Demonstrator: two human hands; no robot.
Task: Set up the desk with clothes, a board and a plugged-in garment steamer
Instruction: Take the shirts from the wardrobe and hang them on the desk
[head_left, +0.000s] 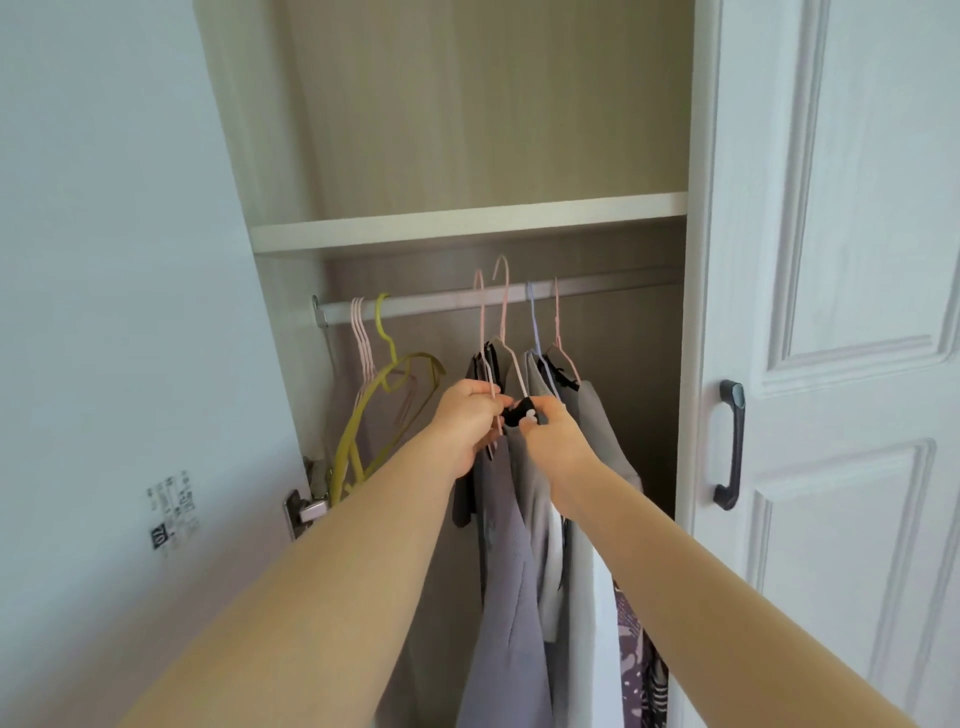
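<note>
Both arms reached into an open wardrobe (519, 130), and the hands met just below the rail (431, 305). The left hand (465, 426) had its fingers curled round the wire of a pink hanger (503, 312). That hanger's hook stood higher than the hooks beside it, with its tip above the rail. The right hand (558, 441) was just beside the left. Its thumb and fingertips pinched a small black piece (522, 408) at the top of a grey garment (506, 571); whether this was a strap or a clip could not be told. So both hands were closed, one on the hanger and one on the black piece.

The clothes were all inside the wardrobe. The grey garment hung down from between the hands. More grey and white clothes (592, 571) hung to its right from a lilac hanger (533, 322) and another pink one, and a patterned purple garment (636, 649) showed low at the right edge of the opening.

Towards the left end of the rail hung a few bare pale pink hangers (360, 338) and a yellow hanger (385, 358) that carried nothing. A white shelf (467, 224) ran above the rail. The right-hand door (841, 260) was white and panelled, with a dark handle (730, 441). On the left, the open door (104, 260) bore a small printed label (171, 512), and a metal hinge (304, 509) sat at its edge.
</note>
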